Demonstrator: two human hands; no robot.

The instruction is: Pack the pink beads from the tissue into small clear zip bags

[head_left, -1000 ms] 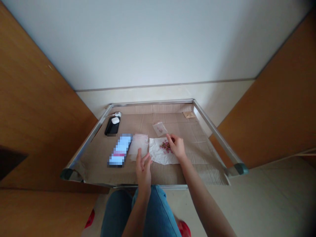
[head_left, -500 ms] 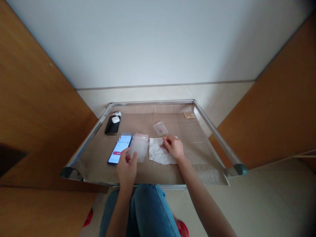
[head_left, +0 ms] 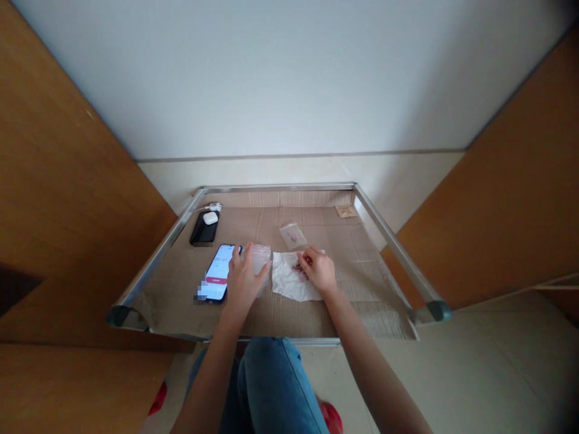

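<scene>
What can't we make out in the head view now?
All in the head view:
Small pink pieces: partly covered by the right hand; too small to identify or count.
Whether that hand pinches a piece: too small to tell.
Clear bags: partly hidden by the left hand; count unclear.
Phone: lower left corner pixelated.
Jeans: cut off by the bottom edge.

pieces (head_left: pixel 297 269) on tissue (head_left: pixel 284 282); packet (head_left: pixel 293 235) behind tissue; bags (head_left: pixel 260 256) left; phone (head_left: pixel 219 269) farther left
</scene>
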